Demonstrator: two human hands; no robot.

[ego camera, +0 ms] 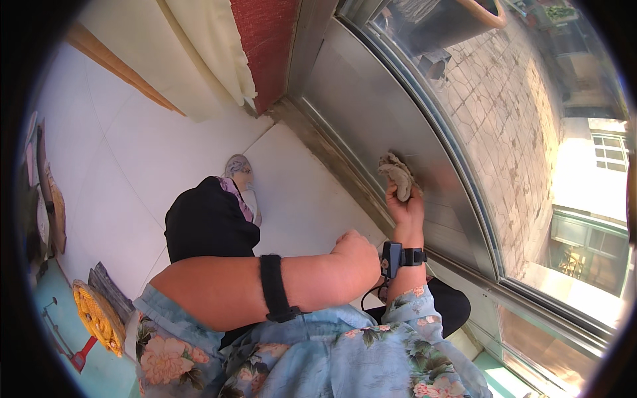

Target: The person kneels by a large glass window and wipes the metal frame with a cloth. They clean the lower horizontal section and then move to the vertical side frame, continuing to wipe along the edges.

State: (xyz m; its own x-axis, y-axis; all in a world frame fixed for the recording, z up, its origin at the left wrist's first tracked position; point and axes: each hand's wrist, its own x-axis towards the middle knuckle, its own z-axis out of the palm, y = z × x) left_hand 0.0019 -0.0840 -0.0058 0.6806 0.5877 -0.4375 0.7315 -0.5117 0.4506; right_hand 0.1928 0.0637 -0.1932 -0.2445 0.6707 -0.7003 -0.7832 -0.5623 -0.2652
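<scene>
My right hand (405,199) grips a crumpled, grey-beige cloth (398,171) by its near end. The cloth rests against the brushed metal lower panel (368,94) of a glazed door or window frame. A black device on a strap (393,258) circles my right wrist. Across my body lies my left arm, with a black band (274,286) around it. At its end, my left hand (356,253) is bent over near the right wrist. Its fingers are turned out of sight, so whether it holds anything is hidden.
A cream curtain (199,49) hangs beside a red panel (266,45). Dirt marks the sill (318,139) along the pale tiled floor (124,109). Through the glass (477,99) shows a paved yard. At left lie a yellow round item (97,318) and a red-handled tool (83,354).
</scene>
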